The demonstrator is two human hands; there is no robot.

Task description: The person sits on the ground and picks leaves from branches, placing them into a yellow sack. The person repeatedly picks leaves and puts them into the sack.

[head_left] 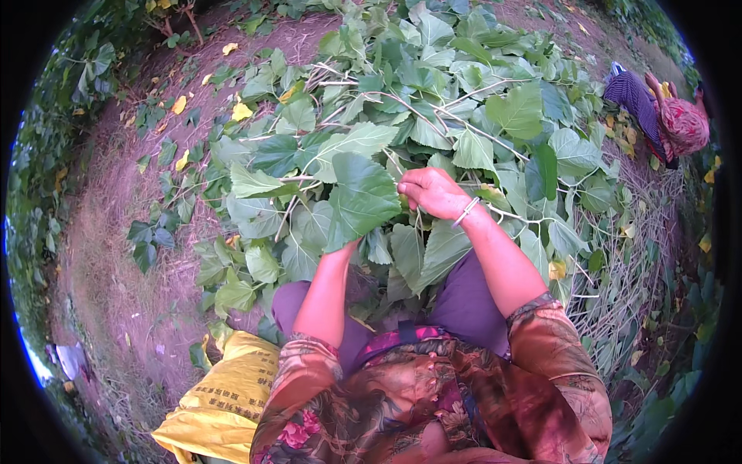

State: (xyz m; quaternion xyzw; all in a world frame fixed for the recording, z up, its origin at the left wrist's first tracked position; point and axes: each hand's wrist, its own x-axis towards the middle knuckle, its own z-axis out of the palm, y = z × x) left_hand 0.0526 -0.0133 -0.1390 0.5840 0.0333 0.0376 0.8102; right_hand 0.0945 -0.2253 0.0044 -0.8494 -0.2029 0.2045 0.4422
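Observation:
A large heap of leafy cut branches (417, 124), with broad leaves like mulberry, lies before my knees. My right hand (432, 192), with a bracelet (465, 212) at the wrist, has its fingers closed around a thin leafy stem (393, 159) over the near side of the heap. A big dark green leaf (360, 197) stands up just left of those fingers. My left hand (348, 249) reaches in under that leaf; little more than the wrist shows, and its fingers are hidden. Pale bare twigs (484, 134) lie across the leaves farther out.
A yellow woven sack (229, 377) bearing print lies by my left side. Stripped stems (614, 249) cover the ground on the right. Another person (666, 119) in a patterned head covering is at the far right. Leafy bushes (43, 191) line the left edge.

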